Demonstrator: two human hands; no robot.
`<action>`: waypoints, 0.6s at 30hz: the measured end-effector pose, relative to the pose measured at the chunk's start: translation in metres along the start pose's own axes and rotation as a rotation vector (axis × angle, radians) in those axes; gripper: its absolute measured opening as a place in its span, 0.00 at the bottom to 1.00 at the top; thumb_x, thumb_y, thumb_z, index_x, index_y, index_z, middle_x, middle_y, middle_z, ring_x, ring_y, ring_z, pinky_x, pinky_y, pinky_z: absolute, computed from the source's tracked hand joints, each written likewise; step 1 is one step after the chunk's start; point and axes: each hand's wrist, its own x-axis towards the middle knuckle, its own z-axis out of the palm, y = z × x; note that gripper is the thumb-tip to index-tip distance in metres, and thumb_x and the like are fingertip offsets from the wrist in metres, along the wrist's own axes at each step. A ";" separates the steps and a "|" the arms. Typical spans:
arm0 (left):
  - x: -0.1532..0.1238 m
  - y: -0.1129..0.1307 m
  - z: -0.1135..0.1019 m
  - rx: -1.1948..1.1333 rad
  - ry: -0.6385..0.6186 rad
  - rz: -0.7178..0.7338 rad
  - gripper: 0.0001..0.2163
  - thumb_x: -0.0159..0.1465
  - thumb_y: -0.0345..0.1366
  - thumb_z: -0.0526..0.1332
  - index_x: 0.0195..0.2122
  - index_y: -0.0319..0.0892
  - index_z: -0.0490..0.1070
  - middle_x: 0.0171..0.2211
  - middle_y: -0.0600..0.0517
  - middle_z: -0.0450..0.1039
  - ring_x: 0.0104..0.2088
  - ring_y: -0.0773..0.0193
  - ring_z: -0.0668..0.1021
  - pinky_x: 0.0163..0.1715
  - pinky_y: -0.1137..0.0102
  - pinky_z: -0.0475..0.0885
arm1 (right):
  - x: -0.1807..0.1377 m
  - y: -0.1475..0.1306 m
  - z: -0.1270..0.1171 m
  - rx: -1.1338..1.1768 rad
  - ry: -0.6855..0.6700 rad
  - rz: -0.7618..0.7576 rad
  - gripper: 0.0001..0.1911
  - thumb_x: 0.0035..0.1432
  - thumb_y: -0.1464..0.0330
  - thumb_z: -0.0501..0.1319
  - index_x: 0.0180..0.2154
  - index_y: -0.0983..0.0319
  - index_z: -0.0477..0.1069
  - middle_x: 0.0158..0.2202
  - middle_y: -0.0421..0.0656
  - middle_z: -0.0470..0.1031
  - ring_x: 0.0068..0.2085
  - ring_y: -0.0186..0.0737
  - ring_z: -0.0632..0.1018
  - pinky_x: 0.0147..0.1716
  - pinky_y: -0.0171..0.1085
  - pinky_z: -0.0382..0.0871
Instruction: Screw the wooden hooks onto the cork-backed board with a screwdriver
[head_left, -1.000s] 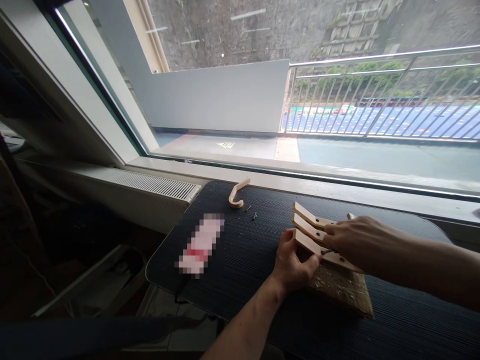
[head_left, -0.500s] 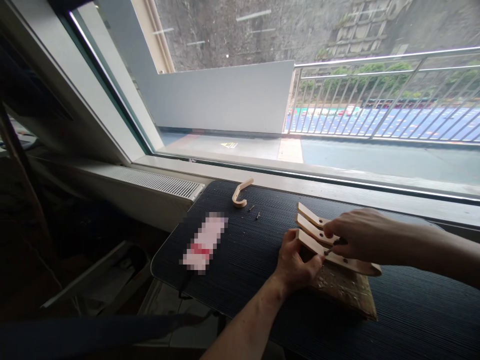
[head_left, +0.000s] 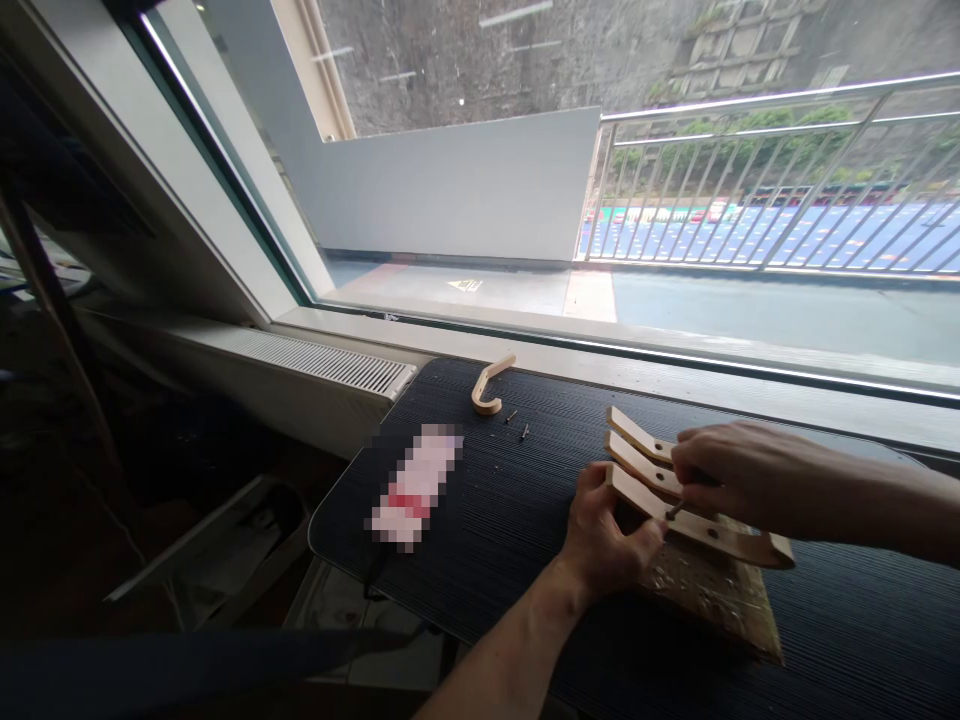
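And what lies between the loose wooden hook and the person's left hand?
In the head view, two small pieces, probably screws, lie on the dark table between the loose wooden hook and the left hand, nearer the hook.

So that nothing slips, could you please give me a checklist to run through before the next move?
1. Left hand on the nearest pale, bent wooden piece: ok, gripping one end.
2. Right hand holding the slim metal shaft: ok, it projects from the closed hand.
3. Shaft's tip seated: cannot tell, too small to see.
4. Brown wooden block beneath the piece: ok, resting on the black textured table.
5. Two small metal screws in sight: ok, beside a curved pale wooden hook.
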 end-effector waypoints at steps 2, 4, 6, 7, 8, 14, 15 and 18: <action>0.000 0.000 0.000 0.006 0.001 -0.001 0.12 0.50 0.30 0.66 0.36 0.42 0.72 0.43 0.50 0.65 0.46 0.60 0.70 0.49 0.69 0.68 | 0.000 -0.001 -0.004 0.013 -0.053 0.098 0.13 0.56 0.67 0.52 0.26 0.62 0.72 0.24 0.43 0.73 0.25 0.37 0.71 0.23 0.35 0.55; -0.001 0.000 -0.001 0.010 0.001 0.000 0.12 0.50 0.30 0.66 0.37 0.42 0.72 0.43 0.50 0.65 0.46 0.60 0.70 0.49 0.69 0.68 | -0.001 -0.004 -0.008 -0.017 -0.089 0.147 0.16 0.58 0.64 0.50 0.24 0.62 0.72 0.22 0.44 0.72 0.23 0.36 0.70 0.22 0.35 0.53; -0.001 0.000 -0.001 0.008 0.000 0.003 0.12 0.50 0.29 0.65 0.37 0.42 0.72 0.43 0.50 0.65 0.46 0.60 0.70 0.49 0.69 0.68 | -0.005 -0.008 -0.012 -0.065 -0.073 0.135 0.16 0.59 0.64 0.51 0.25 0.62 0.72 0.22 0.45 0.73 0.22 0.37 0.70 0.22 0.36 0.52; -0.001 0.001 -0.001 0.006 -0.001 0.002 0.12 0.50 0.29 0.65 0.37 0.42 0.72 0.44 0.50 0.65 0.47 0.60 0.70 0.50 0.69 0.68 | -0.007 -0.010 -0.014 -0.085 -0.055 0.110 0.13 0.58 0.66 0.53 0.27 0.62 0.73 0.23 0.45 0.73 0.23 0.38 0.71 0.23 0.36 0.52; -0.001 0.001 -0.001 0.004 -0.003 0.001 0.12 0.50 0.29 0.65 0.37 0.42 0.72 0.44 0.50 0.65 0.47 0.60 0.70 0.50 0.69 0.68 | -0.010 -0.011 -0.016 -0.098 -0.033 0.075 0.09 0.55 0.69 0.55 0.30 0.61 0.73 0.24 0.45 0.74 0.25 0.39 0.72 0.23 0.36 0.53; 0.000 0.003 -0.001 0.013 -0.022 -0.020 0.12 0.51 0.30 0.65 0.38 0.43 0.72 0.44 0.49 0.66 0.47 0.59 0.70 0.50 0.67 0.68 | -0.015 -0.016 -0.008 -0.096 -0.043 -0.123 0.15 0.48 0.81 0.54 0.30 0.59 0.74 0.31 0.45 0.76 0.30 0.41 0.76 0.26 0.37 0.57; 0.000 0.003 -0.001 0.017 -0.024 -0.021 0.12 0.51 0.30 0.65 0.38 0.42 0.72 0.44 0.49 0.66 0.47 0.59 0.70 0.50 0.67 0.68 | -0.013 -0.016 -0.004 -0.091 -0.003 -0.155 0.15 0.49 0.81 0.53 0.32 0.59 0.74 0.32 0.45 0.76 0.31 0.42 0.76 0.27 0.37 0.57; 0.000 0.002 -0.001 0.024 -0.023 -0.013 0.12 0.51 0.29 0.65 0.38 0.42 0.72 0.44 0.49 0.65 0.48 0.59 0.70 0.51 0.68 0.68 | -0.008 -0.013 0.005 -0.086 0.040 -0.162 0.13 0.51 0.78 0.53 0.33 0.60 0.73 0.29 0.46 0.75 0.30 0.43 0.75 0.26 0.37 0.57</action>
